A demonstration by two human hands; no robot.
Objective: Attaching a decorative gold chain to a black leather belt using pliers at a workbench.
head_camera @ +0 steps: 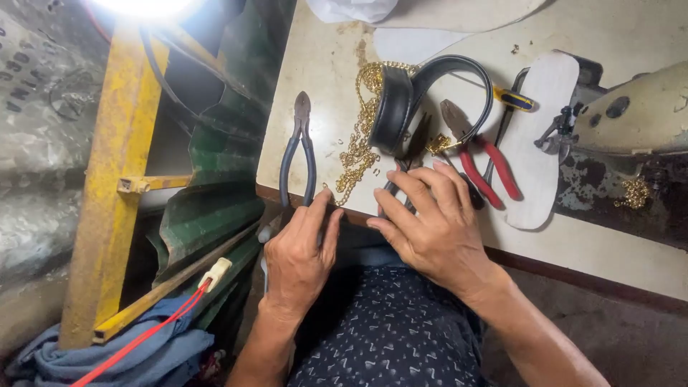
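So the left hand (pixel 299 251) was at the lower middle of the frame, fingers curled loosely around the handle ends of a pair of blue-handled pliers (pixel 298 154), right at the near edge of the tabletop (pixel 315 64). The pliers lay flat with the jaws pointing toward the top of the frame. Can't really tell how firm that grip was, only that the fingertips touched the handles.

The right hand (pixel 430 222) sat just to the right of it, fingers spread and resting over the dark handles of a pair of scissors (pixel 410 161), not pinching anything that I could see.

Just above both hands was a pile of gold chain (pixel 358 143), running up toward a black strap (pixel 401 100) looped in the middle of the frame. To the right of the strap lay red-handled pliers (pixel 480 154), partly on a white sole-shaped piece (pixel 537 143). A yellow and blue tool handle (pixel 514 99) poked out near the strap's loop.

Far right was an old cream sewing machine (pixel 631 115) with a little more gold chain (pixel 634 192) below it. On the left side of the frame stood a yellow metal frame (pixel 115 179), and a red wire (pixel 143 333) ran across blue cloth (pixel 107 358) at the lower left.
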